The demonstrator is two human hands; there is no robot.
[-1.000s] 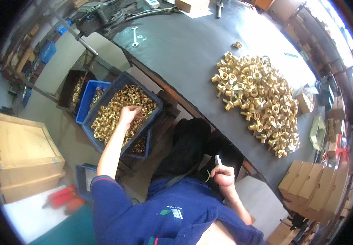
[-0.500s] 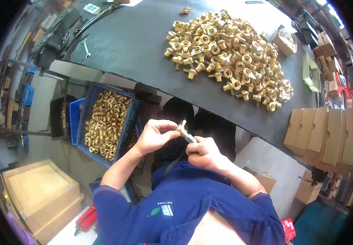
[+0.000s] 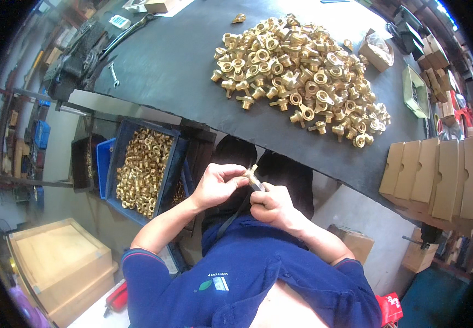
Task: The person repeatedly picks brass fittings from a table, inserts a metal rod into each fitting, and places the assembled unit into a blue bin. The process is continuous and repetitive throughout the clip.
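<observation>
Between finger and thumb, my left hand (image 3: 223, 185) pinches a small brass fitting (image 3: 251, 174) above my lap. My right hand (image 3: 273, 205) is wrapped round a grey metal tool (image 3: 257, 186), whose exposed end meets the fitting; the rest of the tool is hidden in the fist, so its kind cannot be told. A large heap of brass fittings (image 3: 302, 76), many with a flat eyed lug, lies on the dark table beyond my hands. To the left, a blue crate (image 3: 166, 177) holds many more brass pieces.
A spanner (image 3: 114, 75) and a longer wrench (image 3: 127, 34) lie on the table's left part. Cardboard boxes (image 3: 422, 172) stand at the right edge, near a pale green tray (image 3: 415, 93). A wooden box (image 3: 59, 254) sits at lower left.
The view has shifted slightly, so the heap sits a little further left. Both hands keep their grips, with the fitting and tool at a slightly different tilt.
</observation>
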